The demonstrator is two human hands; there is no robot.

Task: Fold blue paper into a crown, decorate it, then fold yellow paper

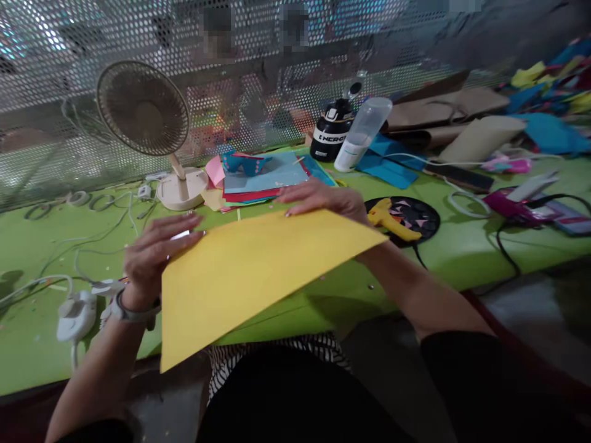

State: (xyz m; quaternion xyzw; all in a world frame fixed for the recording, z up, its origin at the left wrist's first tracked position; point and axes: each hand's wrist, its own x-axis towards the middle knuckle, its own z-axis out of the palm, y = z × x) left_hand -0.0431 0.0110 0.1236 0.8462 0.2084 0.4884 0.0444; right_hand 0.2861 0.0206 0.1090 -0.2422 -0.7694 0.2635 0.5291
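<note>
A yellow sheet of paper or thin card (258,271) is tilted in front of me, its near left corner reaching past the table's front edge. My left hand (154,249), with a grey band on the wrist, is closed on the sheet's upper left corner. A small white patch shows between its fingers; I cannot make out what it is. My right hand (323,200) grips the far edge, fingers bent over it and the forearm passing behind the right corner. Beyond the sheet lies a stack of coloured sheets (268,175) with blue paper glasses (244,163) on top.
On the green table (277,317) stand a beige fan (143,111), a black bottle (329,138) and a clear bottle (362,135). A yellow glue gun (392,221) rests on a black round tray (422,215). White cables and a power strip (76,317) lie left; paper scraps crowd the right.
</note>
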